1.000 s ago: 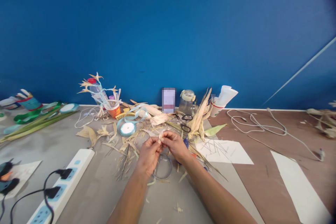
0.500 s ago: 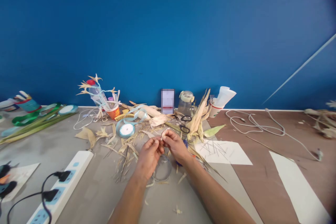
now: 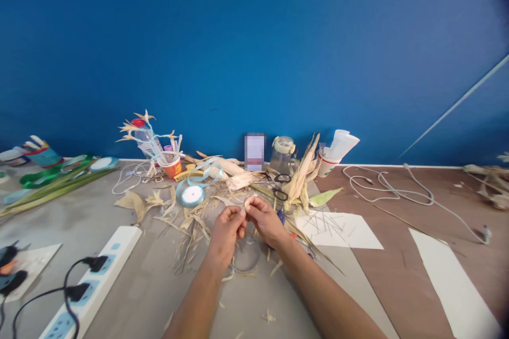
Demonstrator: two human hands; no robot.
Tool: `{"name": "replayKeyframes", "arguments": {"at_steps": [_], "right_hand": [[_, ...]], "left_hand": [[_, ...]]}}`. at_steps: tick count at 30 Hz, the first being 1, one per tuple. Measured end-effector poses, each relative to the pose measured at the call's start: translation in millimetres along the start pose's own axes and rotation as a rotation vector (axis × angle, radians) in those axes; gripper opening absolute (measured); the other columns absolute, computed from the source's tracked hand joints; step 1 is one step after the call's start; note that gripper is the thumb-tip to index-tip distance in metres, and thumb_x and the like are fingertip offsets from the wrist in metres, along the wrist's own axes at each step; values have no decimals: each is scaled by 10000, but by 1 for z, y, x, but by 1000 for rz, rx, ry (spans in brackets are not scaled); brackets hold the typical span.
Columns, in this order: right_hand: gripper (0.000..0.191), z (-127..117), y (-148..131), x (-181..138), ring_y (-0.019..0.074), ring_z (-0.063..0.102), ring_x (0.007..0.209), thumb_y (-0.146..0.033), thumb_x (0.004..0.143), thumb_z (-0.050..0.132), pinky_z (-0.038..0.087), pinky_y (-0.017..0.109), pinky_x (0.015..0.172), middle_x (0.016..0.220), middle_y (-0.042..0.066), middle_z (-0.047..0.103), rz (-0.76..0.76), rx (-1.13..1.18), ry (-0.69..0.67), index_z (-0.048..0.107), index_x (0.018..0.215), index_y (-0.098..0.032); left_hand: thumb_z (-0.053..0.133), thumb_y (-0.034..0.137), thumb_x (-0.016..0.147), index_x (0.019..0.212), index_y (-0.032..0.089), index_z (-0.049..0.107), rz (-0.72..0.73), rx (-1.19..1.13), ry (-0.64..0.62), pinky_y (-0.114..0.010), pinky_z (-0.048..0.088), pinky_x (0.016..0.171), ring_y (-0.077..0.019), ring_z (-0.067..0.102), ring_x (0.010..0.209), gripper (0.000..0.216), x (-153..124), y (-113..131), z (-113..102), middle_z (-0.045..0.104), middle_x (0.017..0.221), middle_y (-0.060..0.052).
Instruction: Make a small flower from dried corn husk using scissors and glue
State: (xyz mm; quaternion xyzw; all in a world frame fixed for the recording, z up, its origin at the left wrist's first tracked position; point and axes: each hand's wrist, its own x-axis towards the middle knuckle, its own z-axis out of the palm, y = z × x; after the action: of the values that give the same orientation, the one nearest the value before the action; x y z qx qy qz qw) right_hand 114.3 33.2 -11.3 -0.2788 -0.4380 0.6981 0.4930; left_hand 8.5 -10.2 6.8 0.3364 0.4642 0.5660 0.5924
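My left hand (image 3: 225,233) and my right hand (image 3: 265,221) meet over the middle of the grey table (image 3: 131,286). Both pinch a small pale strip of dried husk (image 3: 248,202) between their fingertips, and the strip curls over at the top. Under the hands lies a thin wire ring (image 3: 245,260) on the table. Loose dried husk scraps (image 3: 190,225) are scattered to the left of the hands. A roll of light blue ribbon (image 3: 192,195) lies just beyond them.
A white power strip (image 3: 101,275) with black plugs lies at the left front. Black scissors (image 3: 280,186), a glass jar (image 3: 283,154), paper cups (image 3: 172,164) and husk bundles (image 3: 300,177) stand near the blue wall. White paper sheets (image 3: 340,230) and a white cable (image 3: 389,188) lie at the right.
The husk strip between my fingertips has been rolled over into a small curl. Both hands stay in nearly the same place.
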Motion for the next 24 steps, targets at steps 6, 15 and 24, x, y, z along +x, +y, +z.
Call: {"name": "replayKeyframes", "arguments": {"at_steps": [6, 15, 24], "right_hand": [[121, 3, 1, -1, 85, 387, 499, -253, 676, 662, 320, 222, 514, 569, -56, 445, 47, 19, 10, 557, 690, -195], [183, 3, -8, 0, 67, 384, 518, -258, 668, 679, 280, 220, 523, 671, -22, 535, 11, 51, -2, 665, 833, -178], [136, 3, -20, 4, 81, 365, 509, -279, 636, 673, 291, 229, 530, 547, -43, 496, -93, -97, 211, 600, 593, -173]], "left_hand": [[592, 340, 735, 686, 162, 509, 80, 151, 63, -171, 245, 414, -39, 354, 413, 202, 0, -1, 1, 458, 512, 61], [596, 340, 732, 710, 170, 504, 86, 67, 94, -169, 233, 415, -36, 340, 419, 194, 3, -6, 0, 465, 533, 60], [594, 286, 713, 725, 177, 501, 41, 93, 75, -173, 229, 417, -46, 345, 410, 144, 2, -9, 3, 457, 503, 67]]}}
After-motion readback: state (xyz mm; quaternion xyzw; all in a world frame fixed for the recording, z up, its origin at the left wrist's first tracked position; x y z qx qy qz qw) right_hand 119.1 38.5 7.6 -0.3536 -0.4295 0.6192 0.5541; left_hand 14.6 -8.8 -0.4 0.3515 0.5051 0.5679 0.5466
